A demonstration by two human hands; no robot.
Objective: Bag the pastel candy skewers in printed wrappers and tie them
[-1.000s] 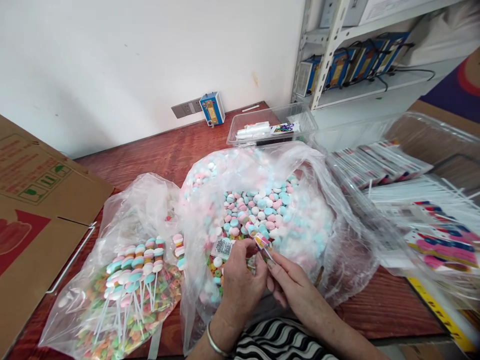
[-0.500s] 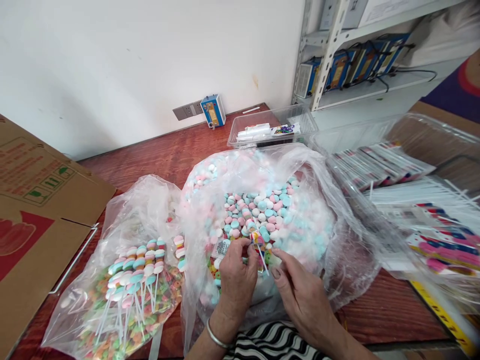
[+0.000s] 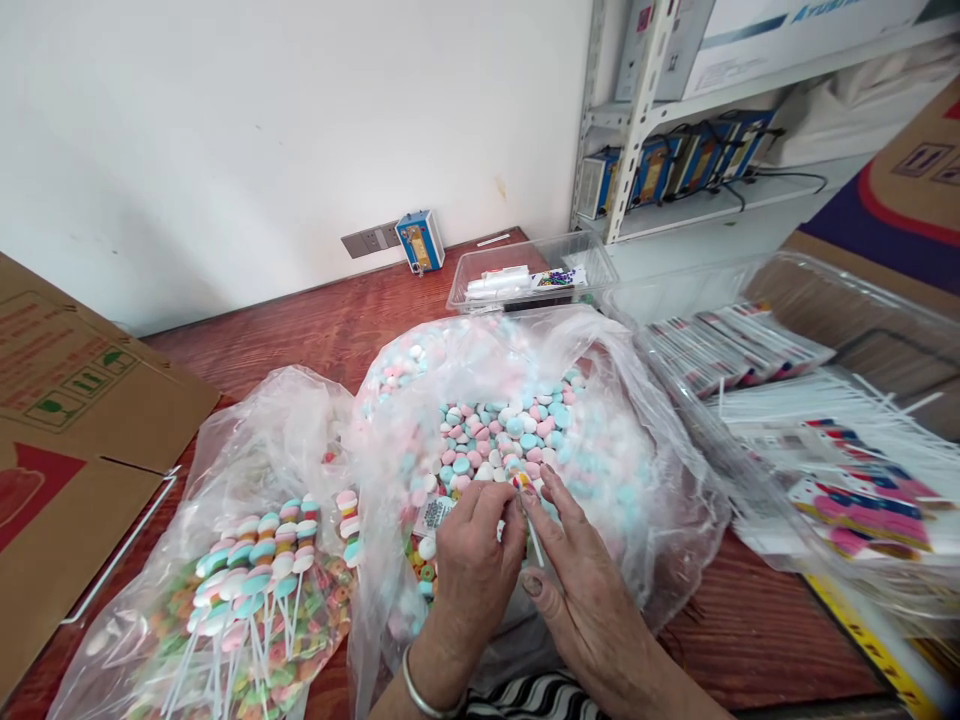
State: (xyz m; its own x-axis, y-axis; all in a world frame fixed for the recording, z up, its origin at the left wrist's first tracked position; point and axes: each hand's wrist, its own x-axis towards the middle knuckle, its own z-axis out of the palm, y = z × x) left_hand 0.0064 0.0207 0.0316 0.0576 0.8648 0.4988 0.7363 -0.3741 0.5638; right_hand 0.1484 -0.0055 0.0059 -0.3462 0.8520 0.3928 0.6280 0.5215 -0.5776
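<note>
In the head view, my left hand (image 3: pixel 476 565) is closed in a pinch at a candy stick, whose white stick (image 3: pixel 536 545) slants down between my hands. A small, colourful printed piece (image 3: pixel 520 482) shows at its upper end; the rest is behind my fingers. My right hand (image 3: pixel 592 580) is open beside it, fingers stretched out, forefinger against or very near the stick. Both hands are over a large clear bag (image 3: pixel 637 400) of pink, blue and white candies (image 3: pixel 480 435). Ring-shaped gummies (image 3: pixel 424 570) and a printed label (image 3: pixel 433 515) lie by my left hand.
Candy skewers (image 3: pixel 259 560) lie on a bag of gummy rings (image 3: pixel 180 605) at left, near a cardboard box (image 3: pixel 82 430). At right, a clear bin (image 3: pixel 675 385) holds white sticks (image 3: pixel 787 400) and printed cards (image 3: pixel 862 500). A clear tray (image 3: pixel 592 265) stands behind.
My right hand has moved in closer to the stick, its fingers now stretched up alongside it. My left hand keeps its pinch. The view has shifted slightly.
</note>
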